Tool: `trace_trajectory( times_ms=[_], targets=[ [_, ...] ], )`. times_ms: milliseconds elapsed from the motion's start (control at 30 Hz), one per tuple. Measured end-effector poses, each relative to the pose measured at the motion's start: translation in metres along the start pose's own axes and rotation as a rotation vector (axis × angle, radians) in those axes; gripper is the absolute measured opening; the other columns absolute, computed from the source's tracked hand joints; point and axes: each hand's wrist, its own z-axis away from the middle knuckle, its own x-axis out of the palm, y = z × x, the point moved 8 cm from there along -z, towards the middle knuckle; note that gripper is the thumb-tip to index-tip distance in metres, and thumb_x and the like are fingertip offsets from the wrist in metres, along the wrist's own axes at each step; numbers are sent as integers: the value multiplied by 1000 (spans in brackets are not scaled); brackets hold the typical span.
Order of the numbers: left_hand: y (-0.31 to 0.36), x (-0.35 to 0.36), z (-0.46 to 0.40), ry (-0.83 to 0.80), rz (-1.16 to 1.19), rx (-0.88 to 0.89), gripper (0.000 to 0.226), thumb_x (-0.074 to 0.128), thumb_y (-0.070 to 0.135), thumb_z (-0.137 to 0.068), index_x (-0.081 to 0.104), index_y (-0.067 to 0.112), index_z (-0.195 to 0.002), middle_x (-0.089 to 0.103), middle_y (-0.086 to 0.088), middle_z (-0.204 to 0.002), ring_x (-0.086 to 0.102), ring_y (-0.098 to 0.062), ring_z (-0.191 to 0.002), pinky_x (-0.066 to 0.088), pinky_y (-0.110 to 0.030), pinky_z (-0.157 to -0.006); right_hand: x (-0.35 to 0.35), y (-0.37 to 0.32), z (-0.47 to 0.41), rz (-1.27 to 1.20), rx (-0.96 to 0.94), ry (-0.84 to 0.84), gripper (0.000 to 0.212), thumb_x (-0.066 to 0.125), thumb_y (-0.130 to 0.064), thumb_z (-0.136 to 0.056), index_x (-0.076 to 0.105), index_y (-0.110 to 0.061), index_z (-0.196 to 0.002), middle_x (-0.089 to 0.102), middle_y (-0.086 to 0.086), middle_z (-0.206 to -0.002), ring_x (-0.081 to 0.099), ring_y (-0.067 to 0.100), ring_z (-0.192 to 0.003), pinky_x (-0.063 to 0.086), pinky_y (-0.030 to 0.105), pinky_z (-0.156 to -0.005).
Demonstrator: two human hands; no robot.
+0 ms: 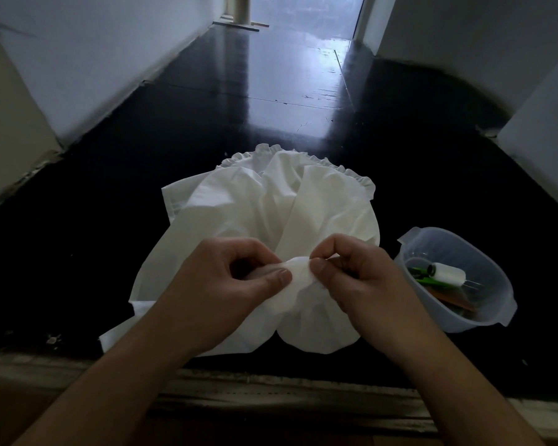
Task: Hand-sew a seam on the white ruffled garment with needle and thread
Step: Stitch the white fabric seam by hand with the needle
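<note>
Fabric is bunching between both hands at lower centre of the frame, where the white ruffled garment point(264, 217) is lying spread on a glossy black floor point(303, 91), its ruffled edge pointing toward the top of the frame. The left hand point(236, 278) is pinching a raised fold of the cloth between thumb and curled fingers, so its grip is narrow and holding fabric. The right hand point(351, 272) is pinching the same fold just beside it, thumb tip nearly touching the left thumb. Whether a needle is sitting in that right pinch cannot be told; none is showing, and no thread is visible running from the cloth.

At lower right of the frame a translucent plastic tub point(500, 304) is sitting near the garment, holding a spool of white thread point(448, 274) and a green-handled tool point(421, 274).

Judging from this, the person seems to be lining up or working a seam spot. The risk: white thread on white cloth in dim light is making stitches hard to follow, so a stitch could be catching an extra layer of the bunched fabric, or a fingertip pressed close behind the fold could be getting pricked.
</note>
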Motion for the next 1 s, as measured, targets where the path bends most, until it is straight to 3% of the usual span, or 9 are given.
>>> trace_trajectory(
  times_ms=[133,267,333,467,600,667,833,933,1000],
  targets=[
    [1,0,0,0,-12,9,6,82,31,-84,79,30,-80,75,5,-77,72,-10,-70,52,-16,-63,0,-1,1,-3,-2,-22,17,64,-16,-99,68,-17,-83,55,-10,-53,47,-1,-49,36,13,-51],
    [1,-2,0,23,-15,24,5,84,29,-83,79,30,-81,76,7,-79,73,-10,-74,54,-16,-65,0,0,-1,-12,8,-35,17,64,-19,-99,68,-18,-83,54,-8,-55,47,0,-51,36,15,-52],
    [3,-2,1,30,-10,35,5,84,28,-83,79,29,-81,75,7,-77,73,-11,-72,54,-18,-64,2,0,0,-78,14,-53,15,65,-24,-98,69,-19,-84,52,-4,-58,46,7,-53,35,21,-51],
    [8,1,1,0,15,82,6,84,31,-84,79,28,-82,75,3,-75,72,-11,-69,52,-18,-61,11,-13,4,-105,-55,-115,16,69,-40,-94,73,-25,-94,52,21,-62,41,32,-52,32,37,-50],
    [11,0,2,2,-16,102,9,83,36,-83,79,29,-81,71,4,-70,63,-4,-59,45,-15,-56,13,-11,2,-3,-96,-77,15,74,-29,-95,73,-19,-83,55,19,-63,47,26,-54,38,36,-55],
    [9,-2,2,4,-40,80,6,83,33,-83,79,30,-81,72,4,-73,66,-7,-62,48,-17,-57,11,-6,1,6,-75,-48,18,73,-24,-95,72,-19,-77,57,17,-64,50,27,-56,41,32,-57],
    [3,-9,1,6,-86,47,9,80,36,-84,78,29,-78,71,6,-75,68,-9,-67,49,-16,-61,6,-3,1,-26,-38,-40,20,73,-18,-94,72,-20,-75,55,10,-61,49,10,-56,41,22,-58],
    [-1,-10,-1,-33,-101,22,13,78,37,-87,77,27,-79,71,2,-76,69,-17,-71,53,-32,-65,7,-2,1,-44,-13,-48,20,72,-17,-95,73,-19,-75,54,4,-59,49,6,-56,39,18,-56],
    [-1,-3,-1,-123,-94,20,13,75,40,-90,77,28,-85,73,0,-80,70,-20,-76,56,-39,-71,10,-4,2,-32,-22,-69,20,71,-18,-96,73,-21,-76,57,8,-62,51,11,-57,42,22,-58]
  ],
)
